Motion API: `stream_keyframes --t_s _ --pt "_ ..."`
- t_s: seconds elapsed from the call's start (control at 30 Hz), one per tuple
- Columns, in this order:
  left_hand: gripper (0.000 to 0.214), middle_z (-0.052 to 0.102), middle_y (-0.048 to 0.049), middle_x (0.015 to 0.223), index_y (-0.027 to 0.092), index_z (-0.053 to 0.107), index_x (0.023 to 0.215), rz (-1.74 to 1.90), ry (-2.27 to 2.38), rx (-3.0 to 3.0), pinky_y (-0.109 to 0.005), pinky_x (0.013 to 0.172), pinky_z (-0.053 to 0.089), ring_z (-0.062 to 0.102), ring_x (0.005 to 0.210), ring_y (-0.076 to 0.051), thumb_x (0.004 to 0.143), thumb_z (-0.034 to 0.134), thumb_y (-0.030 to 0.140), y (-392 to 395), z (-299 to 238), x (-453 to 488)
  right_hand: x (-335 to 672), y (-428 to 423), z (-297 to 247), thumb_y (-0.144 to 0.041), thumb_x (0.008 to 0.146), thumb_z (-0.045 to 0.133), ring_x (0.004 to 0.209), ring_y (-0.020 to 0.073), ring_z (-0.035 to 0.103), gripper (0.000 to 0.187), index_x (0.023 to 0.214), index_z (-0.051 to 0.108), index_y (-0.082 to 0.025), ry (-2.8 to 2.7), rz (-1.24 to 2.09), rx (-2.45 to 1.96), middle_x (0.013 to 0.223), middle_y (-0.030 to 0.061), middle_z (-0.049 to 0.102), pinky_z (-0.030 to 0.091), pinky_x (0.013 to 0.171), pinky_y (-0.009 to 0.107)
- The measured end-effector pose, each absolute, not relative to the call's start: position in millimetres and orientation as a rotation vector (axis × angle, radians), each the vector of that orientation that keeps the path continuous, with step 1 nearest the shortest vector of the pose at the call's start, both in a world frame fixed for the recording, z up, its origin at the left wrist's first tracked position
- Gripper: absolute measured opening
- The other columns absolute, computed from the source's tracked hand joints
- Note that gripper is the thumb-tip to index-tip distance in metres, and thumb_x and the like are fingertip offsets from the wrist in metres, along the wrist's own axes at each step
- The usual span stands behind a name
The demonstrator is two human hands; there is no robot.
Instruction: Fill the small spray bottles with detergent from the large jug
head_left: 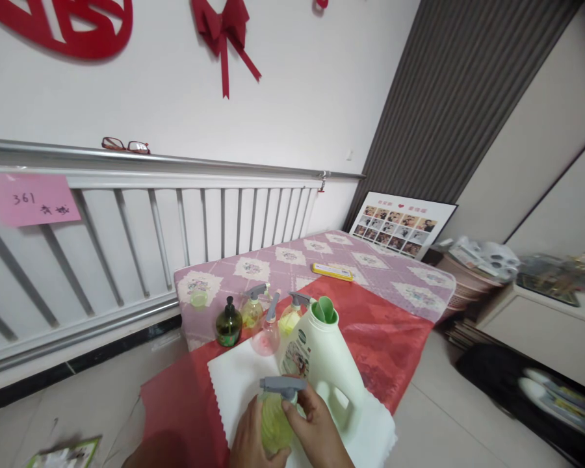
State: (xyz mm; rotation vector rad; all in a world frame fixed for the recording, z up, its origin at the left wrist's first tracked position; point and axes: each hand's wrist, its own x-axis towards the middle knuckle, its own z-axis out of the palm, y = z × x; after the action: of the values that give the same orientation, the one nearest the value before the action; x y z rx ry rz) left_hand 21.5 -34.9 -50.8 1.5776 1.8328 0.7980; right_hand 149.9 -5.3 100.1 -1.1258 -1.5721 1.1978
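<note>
White wall (302, 78): carries a red bow (223, 27); a dark ribbed panel (409, 97) runs beside it.
Radiator (266, 221): white, low on the wall, with a pink note (32, 198) on its left part.
Bench (292, 253): covered in a purple cloth patterned with pale floral squares, its far right end near a leaning photo board (400, 224).
Red cloth (385, 318): lies over the purple one and hangs past the near edge.
White mat (238, 374): scalloped rim, spread on the red.
Jug (334, 357): pale green, handled, upright on the mat, a green cup (324, 309) in its mouth.
Left grip (250, 435): wrapped round the left side of the held bottle, fingers under its lower front.
Right grip (316, 419): grasping the same bottle at its neck and upper right side, thumb in front.
Held bottle (274, 422): before the jug, over the mat; rounded, see-through, yellow-green, upright. Whether its base touches the mat cannot be told.
Spray head (280, 386): grey, on the held bottle, nozzle towards the left.
Dark pump bottle (229, 325): black-topped, left of a pink-tinted bottle (267, 338).
Yellow case (332, 271): slim, flat, farther back.
</note>
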Motion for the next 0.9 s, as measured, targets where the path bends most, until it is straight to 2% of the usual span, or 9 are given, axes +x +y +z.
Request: stream_keyframes --t_s 0.23,0.4,0.6,0.73,0.9 --pt "0.092 0.048 -0.0296 0.144 -0.007 0.039 0.139 0.893 1.744 1.632 -0.047 0.115 0.039 0.046 0.135 -0.041 0.059 0.066 0.030 -33.3 -51.7 18.7 159.7 -4.3 80.0 -0.044 0.089 0.058 0.109 0.0259 0.061 0.032 0.113 0.063 -0.024 -1.566 1.293 -1.094 0.117 0.0105 0.068 0.046 0.100 0.043" --pt "0.092 0.044 -0.0264 0.148 -0.003 0.037 0.142 0.875 1.743 1.599 -0.044 0.117 0.036 0.043 0.138 -0.038 0.061 0.065 0.032 -33.6 -54.6 18.0 164.2 -2.8 74.1 -0.050 0.091 0.054 0.098 0.0271 0.065 0.034 0.107 0.064 -0.022 -1.636 1.275 -1.128 0.103 0.0102 0.071 0.050 0.090 0.043" --pt "0.089 0.043 -0.0258 0.149 0.000 0.036 0.142 0.909 1.686 1.593 -0.047 0.117 0.036 0.042 0.139 -0.036 0.062 0.063 0.028 -35.1 -42.6 17.3 164.7 2.7 67.7 -0.058 0.081 0.063 0.103 0.0314 0.066 0.043 0.102 0.068 -0.021 -1.593 1.243 -1.151 0.105 0.0141 0.073 0.048 0.095 0.049" --pt "0.090 0.041 -0.0240 0.151 0.001 0.033 0.143 0.899 1.673 1.604 -0.045 0.119 0.033 0.040 0.141 -0.033 0.062 0.061 0.025 -35.3 -34.9 16.5 161.6 3.4 69.7 -0.050 0.078 0.066 0.101 0.0300 0.067 0.035 0.101 0.067 -0.023 -1.567 1.244 -1.085 0.104 0.0115 0.073 0.049 0.094 0.046" --pt "0.091 0.039 -0.0243 0.152 0.001 0.032 0.143 0.897 1.675 1.596 -0.045 0.119 0.032 0.038 0.142 -0.034 0.060 0.062 0.025 -36.5 -38.1 16.7 153.9 -1.1 78.3 -0.031 0.075 0.067 0.087 0.0251 0.065 0.019 0.091 0.062 -0.023 -1.560 1.113 -1.183 0.089 0.0043 0.069 0.052 0.079 0.037"
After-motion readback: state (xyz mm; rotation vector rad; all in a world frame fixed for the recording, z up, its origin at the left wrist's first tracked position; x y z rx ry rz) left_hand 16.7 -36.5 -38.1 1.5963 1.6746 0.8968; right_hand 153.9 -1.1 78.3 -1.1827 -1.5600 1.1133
